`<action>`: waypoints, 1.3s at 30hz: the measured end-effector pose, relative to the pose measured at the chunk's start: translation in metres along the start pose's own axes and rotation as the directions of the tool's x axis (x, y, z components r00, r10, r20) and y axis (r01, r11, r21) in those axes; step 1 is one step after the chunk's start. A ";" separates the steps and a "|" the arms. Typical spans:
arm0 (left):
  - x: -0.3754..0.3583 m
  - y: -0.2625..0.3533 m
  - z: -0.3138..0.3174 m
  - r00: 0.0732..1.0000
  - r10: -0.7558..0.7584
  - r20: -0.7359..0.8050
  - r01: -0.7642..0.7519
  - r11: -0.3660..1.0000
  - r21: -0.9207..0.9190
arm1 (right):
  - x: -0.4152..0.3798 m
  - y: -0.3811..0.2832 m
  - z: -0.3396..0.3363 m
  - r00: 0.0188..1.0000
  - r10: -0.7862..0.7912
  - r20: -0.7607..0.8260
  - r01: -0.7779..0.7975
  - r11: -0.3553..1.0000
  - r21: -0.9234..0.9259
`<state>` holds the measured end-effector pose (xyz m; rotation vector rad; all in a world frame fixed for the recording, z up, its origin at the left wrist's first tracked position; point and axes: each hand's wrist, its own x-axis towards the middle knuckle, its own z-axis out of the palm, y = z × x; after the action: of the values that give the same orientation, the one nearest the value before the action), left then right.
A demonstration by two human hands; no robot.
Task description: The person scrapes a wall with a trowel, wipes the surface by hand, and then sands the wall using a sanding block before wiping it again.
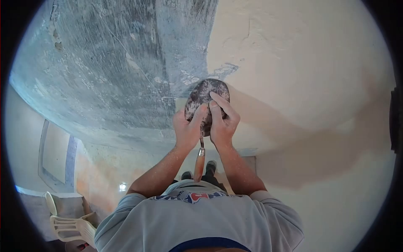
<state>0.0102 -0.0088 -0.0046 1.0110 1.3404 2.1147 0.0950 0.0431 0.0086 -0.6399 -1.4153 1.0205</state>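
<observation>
Both hands hold a dark, oval, white-smeared trowel blade [201, 94] against the wall. Its wooden handle [200, 166] points down toward the shirt. My left hand [189, 128] grips the blade's left edge, thumb on its face. On the right side, my right hand [223, 119] has fingers pressed on the blade's face. Behind the blade, the grey, streaked wall area [113, 71] meets the smooth cream area [302, 63]. Whatever touches the far side of the blade is hidden.
A pale plastic chair [71, 227] stands at the lower left, near a doorway or panel [55, 147] with a grey frame. My feet [211, 167] are on the floor below. A dark object [394, 122] lies at the right edge.
</observation>
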 end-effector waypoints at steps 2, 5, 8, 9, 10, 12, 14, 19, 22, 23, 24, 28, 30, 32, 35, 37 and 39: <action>0.010 0.021 0.004 1.000 0.027 -0.009 -0.026 0.998 0.062 | 0.013 -0.009 0.003 0.996 -0.088 0.022 0.088 0.996 -0.010; 0.006 0.014 0.004 1.000 0.009 0.004 -0.008 0.999 -0.037 | 0.008 -0.017 -0.001 0.999 -0.033 0.013 0.033 0.999 0.006; -0.014 0.003 0.000 0.998 -0.007 0.066 0.003 0.998 0.068 | -0.008 0.003 -0.013 0.999 -0.013 0.035 0.011 0.999 0.038; -0.018 0.003 -0.004 0.998 -0.004 0.059 0.000 0.998 0.065 | -0.016 0.010 -0.018 1.000 0.017 0.026 -0.018 0.999 0.035; -0.022 0.004 -0.010 0.987 -0.061 0.148 0.035 0.984 0.174 | -0.023 0.014 -0.024 0.999 0.042 0.016 -0.042 0.999 0.033; -0.024 0.010 -0.019 0.964 -0.074 0.254 -0.018 0.939 0.345 | -0.039 0.013 -0.037 0.992 0.116 -0.041 -0.111 0.988 0.106; -0.015 0.021 -0.020 0.965 0.111 0.239 -0.158 0.970 0.187 | -0.058 0.016 -0.056 0.980 0.185 -0.068 -0.176 0.976 0.130; 0.050 0.120 -0.004 0.642 0.745 0.182 -0.753 0.568 0.331 | -0.122 0.023 -0.102 0.933 0.359 -0.028 -0.356 0.932 0.062; 0.073 0.154 0.009 0.487 0.835 0.258 -0.838 0.364 0.406 | -0.158 0.021 -0.142 0.940 0.340 -0.021 -0.340 0.939 -0.045; 0.111 0.135 0.023 0.482 0.837 0.260 -0.813 0.317 0.488 | -0.164 0.039 -0.156 0.948 0.314 -0.059 -0.318 0.946 -0.067; 0.129 0.127 0.039 0.465 0.841 0.275 -0.793 0.259 0.551 | -0.173 0.040 -0.169 0.954 0.277 -0.111 -0.287 0.955 -0.080; 0.161 0.102 0.107 0.366 0.849 0.382 -0.706 -0.014 0.708 | -0.217 0.020 -0.229 0.916 0.329 -0.227 -0.362 0.924 -0.121; 0.124 0.088 0.100 0.303 0.852 0.427 -0.650 -0.143 0.746 | -0.237 0.009 -0.252 0.893 0.336 -0.301 -0.391 0.909 -0.145; 0.101 0.062 0.090 0.275 0.846 0.457 -0.558 -0.246 0.792 | -0.245 0.007 -0.273 0.862 0.357 -0.361 -0.427 0.894 -0.134; 0.058 -0.108 0.025 0.609 0.563 0.558 -0.618 -0.103 0.779 | -0.247 0.001 -0.281 0.810 0.398 -0.430 -0.490 0.863 -0.125; 0.026 -0.158 -0.019 0.666 0.395 0.633 -0.672 -0.052 0.739 | -0.260 0.004 -0.295 0.819 0.393 -0.418 -0.479 0.870 -0.119; 0.035 -0.148 -0.034 0.712 0.232 0.663 -0.662 -0.092 0.743 | -0.265 0.011 -0.297 0.822 0.377 -0.426 -0.464 0.878 -0.118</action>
<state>-0.0406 0.0600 -0.1346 2.5976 2.5305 0.7595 0.4170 -0.1191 -0.1612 -1.2947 -1.0509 1.0097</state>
